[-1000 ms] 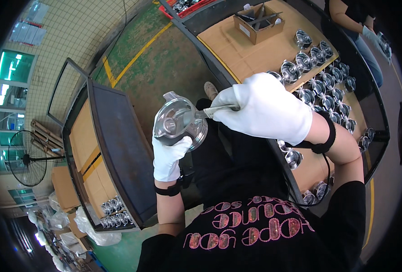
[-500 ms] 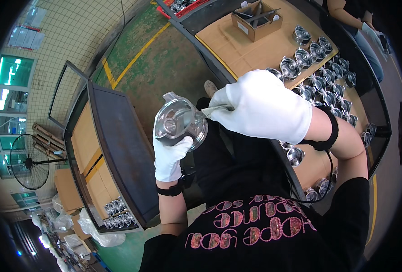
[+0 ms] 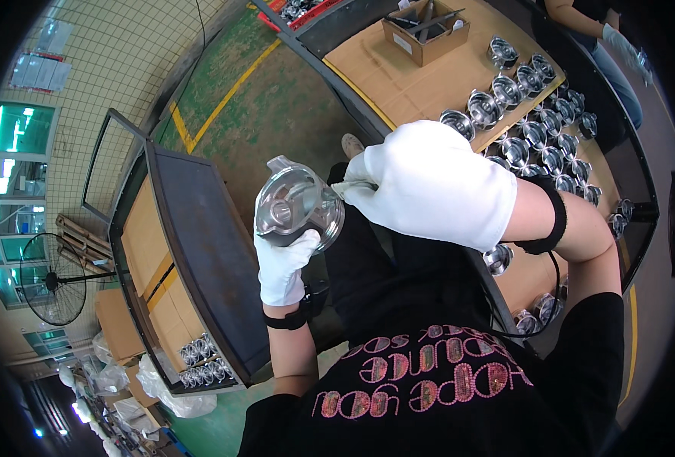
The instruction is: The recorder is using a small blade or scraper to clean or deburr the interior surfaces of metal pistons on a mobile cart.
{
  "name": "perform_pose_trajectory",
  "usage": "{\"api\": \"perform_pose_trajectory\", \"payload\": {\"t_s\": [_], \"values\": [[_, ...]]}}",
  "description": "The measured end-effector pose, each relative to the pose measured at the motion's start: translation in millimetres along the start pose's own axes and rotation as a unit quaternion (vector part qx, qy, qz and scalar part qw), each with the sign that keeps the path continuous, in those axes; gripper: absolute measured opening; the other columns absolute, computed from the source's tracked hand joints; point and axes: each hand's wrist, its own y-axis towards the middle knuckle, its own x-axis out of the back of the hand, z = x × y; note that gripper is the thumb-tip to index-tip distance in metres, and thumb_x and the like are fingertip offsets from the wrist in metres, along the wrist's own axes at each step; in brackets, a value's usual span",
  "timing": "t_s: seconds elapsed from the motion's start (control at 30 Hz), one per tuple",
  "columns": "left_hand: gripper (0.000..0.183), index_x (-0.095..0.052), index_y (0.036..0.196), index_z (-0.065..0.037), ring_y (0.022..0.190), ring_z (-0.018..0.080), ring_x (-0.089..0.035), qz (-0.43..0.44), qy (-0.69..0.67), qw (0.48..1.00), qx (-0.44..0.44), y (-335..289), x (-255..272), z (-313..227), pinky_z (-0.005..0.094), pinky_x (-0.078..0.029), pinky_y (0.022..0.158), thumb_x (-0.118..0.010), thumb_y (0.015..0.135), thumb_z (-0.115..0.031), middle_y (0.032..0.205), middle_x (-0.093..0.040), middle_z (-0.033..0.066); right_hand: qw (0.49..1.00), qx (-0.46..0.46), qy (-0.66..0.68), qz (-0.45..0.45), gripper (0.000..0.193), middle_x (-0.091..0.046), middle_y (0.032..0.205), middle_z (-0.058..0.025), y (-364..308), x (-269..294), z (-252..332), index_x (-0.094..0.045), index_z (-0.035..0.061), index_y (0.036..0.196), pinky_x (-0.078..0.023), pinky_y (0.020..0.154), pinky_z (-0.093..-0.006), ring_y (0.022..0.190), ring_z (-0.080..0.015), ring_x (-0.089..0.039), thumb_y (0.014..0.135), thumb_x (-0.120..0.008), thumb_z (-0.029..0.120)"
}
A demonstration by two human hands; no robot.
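Right hand (image 3: 429,184) moved closer, fingers pinching thin strip (image 3: 345,187), left hand (image 3: 284,265) gripping metal part (image 3: 295,204)

A round wire fan (image 3: 53,279) shows at far left, near glass windows (image 3: 25,129) in a tiled wall (image 3: 128,46) — pale papers (image 3: 40,72) hang higher up. Beside the fan are wooden slats (image 3: 82,244), then a cardboard box (image 3: 116,324) and clear plastic wrapping (image 3: 177,392). A yellow line (image 3: 234,91) crosses the green floor (image 3: 223,65) — a red crate (image 3: 318,17) sits near its upper end.
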Motion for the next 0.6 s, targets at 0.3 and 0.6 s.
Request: {"api": "perform_pose_trajectory", "payload": {"t_s": [0.3,0.6], "values": [[0.075,-0.047,0.129,-0.001,0.108,0.0189,-0.058,0.013,0.007,1.0,0.004,1,4,0,0.0353,-0.047,0.095,-0.085,0.065,-0.012,0.118,-0.058,0.0089,1.0,0.021,-0.006,-0.016,0.018,-0.056,0.052,-0.0143,1,13,1,-0.071,0.0028,0.075,-0.048,0.048,-0.0363,0.048,-0.0303,-0.058,0.08,-0.066,0.02],[0.074,-0.046,0.129,-0.001,0.107,0.0185,-0.057,0.002,-0.001,1.0,0.001,-1,8,5,0.0351,-0.047,0.094,-0.084,0.067,-0.013,0.117,-0.058,0.0084,0.999,-0.011,0.034,-0.02,0.02,-0.056,0.052,-0.0145,1,4,1,-0.07,0.002,0.075,-0.048,0.048,-0.0356,0.048,-0.0308,-0.058,0.081,-0.067,0.021]]}}
